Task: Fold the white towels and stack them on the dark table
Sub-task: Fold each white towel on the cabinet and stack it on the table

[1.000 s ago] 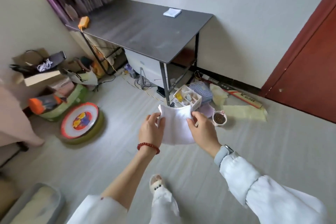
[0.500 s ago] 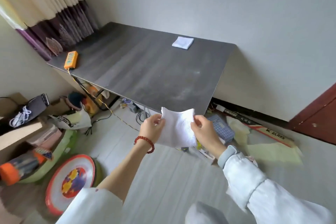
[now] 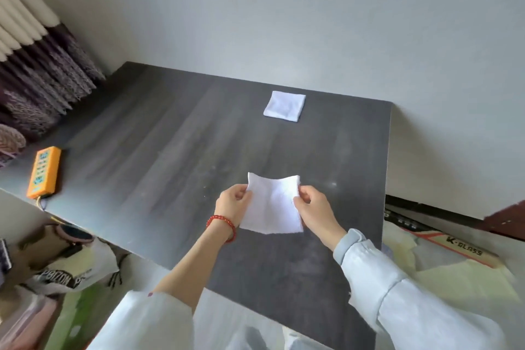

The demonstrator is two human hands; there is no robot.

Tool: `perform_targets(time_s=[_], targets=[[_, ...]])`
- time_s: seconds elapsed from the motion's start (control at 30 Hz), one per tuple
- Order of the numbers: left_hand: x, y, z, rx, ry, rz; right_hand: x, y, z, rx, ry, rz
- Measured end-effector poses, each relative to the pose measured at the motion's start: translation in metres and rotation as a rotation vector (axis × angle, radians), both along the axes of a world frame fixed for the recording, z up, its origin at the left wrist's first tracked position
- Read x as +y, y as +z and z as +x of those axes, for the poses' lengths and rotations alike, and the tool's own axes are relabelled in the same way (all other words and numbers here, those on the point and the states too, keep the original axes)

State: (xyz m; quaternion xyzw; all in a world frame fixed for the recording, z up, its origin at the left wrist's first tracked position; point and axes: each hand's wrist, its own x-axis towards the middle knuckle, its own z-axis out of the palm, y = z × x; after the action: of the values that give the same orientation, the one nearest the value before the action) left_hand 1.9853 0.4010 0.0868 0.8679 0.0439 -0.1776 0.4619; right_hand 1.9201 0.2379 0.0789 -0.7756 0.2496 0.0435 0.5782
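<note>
I hold a small white towel [image 3: 271, 204] spread out above the near half of the dark table [image 3: 176, 156]. My left hand [image 3: 232, 203] pinches its upper left edge and my right hand [image 3: 311, 206] pinches its upper right edge. The towel hangs down between them, its lower edge close over the tabletop. A second white towel [image 3: 285, 106], folded into a square, lies flat at the far right of the table near the wall.
An orange power strip [image 3: 44, 172] lies at the table's left edge. A curtain [image 3: 39, 77] hangs at the far left. Bags and clutter [image 3: 65, 267] sit on the floor to the left; a long box [image 3: 454, 247] and pale sheets lie to the right.
I have walked up to the table; the view now looks down on its top. Both hands have carried the spread towel from over the floor to above the tabletop.
</note>
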Motion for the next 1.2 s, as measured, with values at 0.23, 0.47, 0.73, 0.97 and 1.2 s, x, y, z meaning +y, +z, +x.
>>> perform_targets(time_s=[0.23,0.47,0.73,0.97,1.2], targets=[[0.008,-0.012,0.162,-0.004,0.005,-0.017,0.021,-0.011,0.15,0.0,-0.039,0.025],[-0.007,-0.045,0.346,-0.008,-0.001,-0.1,0.025,-0.035,0.323,-0.028,-0.202,-0.177],[-0.043,-0.099,0.455,-0.034,-0.081,-0.143,-0.002,-0.085,0.435,0.046,-0.272,-0.409],[-0.048,-0.137,0.475,-0.4,-0.298,0.072,-0.002,-0.111,0.44,0.008,-0.061,-0.985],[-0.039,-0.163,0.461,-0.502,-0.765,0.663,0.007,-0.145,0.433,0.286,0.341,-1.25]])
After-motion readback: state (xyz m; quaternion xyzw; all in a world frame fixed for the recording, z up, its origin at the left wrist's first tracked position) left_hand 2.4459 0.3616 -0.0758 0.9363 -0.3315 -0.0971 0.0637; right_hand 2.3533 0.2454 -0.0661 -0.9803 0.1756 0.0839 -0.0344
